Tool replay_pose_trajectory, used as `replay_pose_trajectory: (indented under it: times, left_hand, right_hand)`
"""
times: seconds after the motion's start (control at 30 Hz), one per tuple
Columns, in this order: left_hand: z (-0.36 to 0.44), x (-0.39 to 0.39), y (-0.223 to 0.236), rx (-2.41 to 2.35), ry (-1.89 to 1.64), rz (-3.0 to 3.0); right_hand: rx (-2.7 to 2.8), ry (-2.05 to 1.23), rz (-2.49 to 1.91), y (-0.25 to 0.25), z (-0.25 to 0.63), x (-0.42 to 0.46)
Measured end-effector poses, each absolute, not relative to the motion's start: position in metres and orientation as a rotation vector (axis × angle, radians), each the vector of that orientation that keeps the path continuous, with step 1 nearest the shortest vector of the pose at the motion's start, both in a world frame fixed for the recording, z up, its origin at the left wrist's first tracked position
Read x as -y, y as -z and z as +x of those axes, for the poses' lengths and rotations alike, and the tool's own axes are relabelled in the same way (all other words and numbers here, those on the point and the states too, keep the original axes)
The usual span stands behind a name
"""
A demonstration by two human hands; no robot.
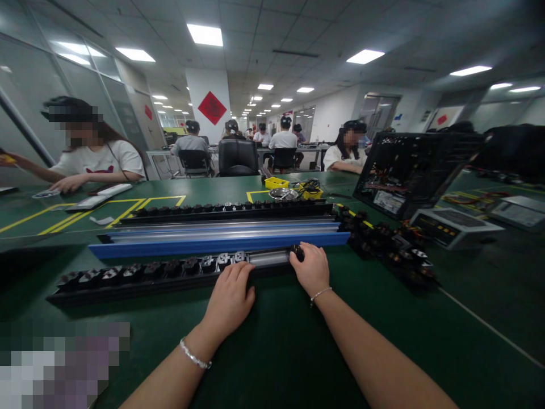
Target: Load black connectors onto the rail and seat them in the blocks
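A long black power strip housing (170, 292) lies across the table in front of me, slightly askew. Several black and grey socket modules (153, 269) fill its left and middle part in a row. A bare stretch of channel (272, 258) shows to their right. My left hand (230, 295) curls its fingers over the housing's near edge beside the rightmost grey modules, thumb apart. At the housing's right end, the fingers of my right hand (313, 266) close round a black socket module (298, 253). Its underside is hidden, so I cannot tell whether it is seated.
Behind the housing lie blue rails (221, 243) and another filled strip (230, 208). Loose black modules (392, 250) are heaped at right, near a power supply (455, 226) and an open computer case (409, 170). Yellow trays (276, 182) stand farther back. People sit across the table.
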State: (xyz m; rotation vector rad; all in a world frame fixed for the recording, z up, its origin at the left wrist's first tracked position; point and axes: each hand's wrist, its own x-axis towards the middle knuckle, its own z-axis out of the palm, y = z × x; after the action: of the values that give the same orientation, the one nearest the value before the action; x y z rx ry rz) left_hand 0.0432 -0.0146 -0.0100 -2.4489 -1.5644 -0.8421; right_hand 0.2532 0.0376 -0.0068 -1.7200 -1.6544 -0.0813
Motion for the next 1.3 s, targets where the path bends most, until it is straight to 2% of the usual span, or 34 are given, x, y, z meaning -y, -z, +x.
replay_pose_trajectory:
  times: [1.3]
  left_hand:
    - [0.043,0.015,0.008,1.57,0.841,-2.469]
  right_hand:
    - [1.61,0.116,-1.703,0.011,0.264,-0.041]
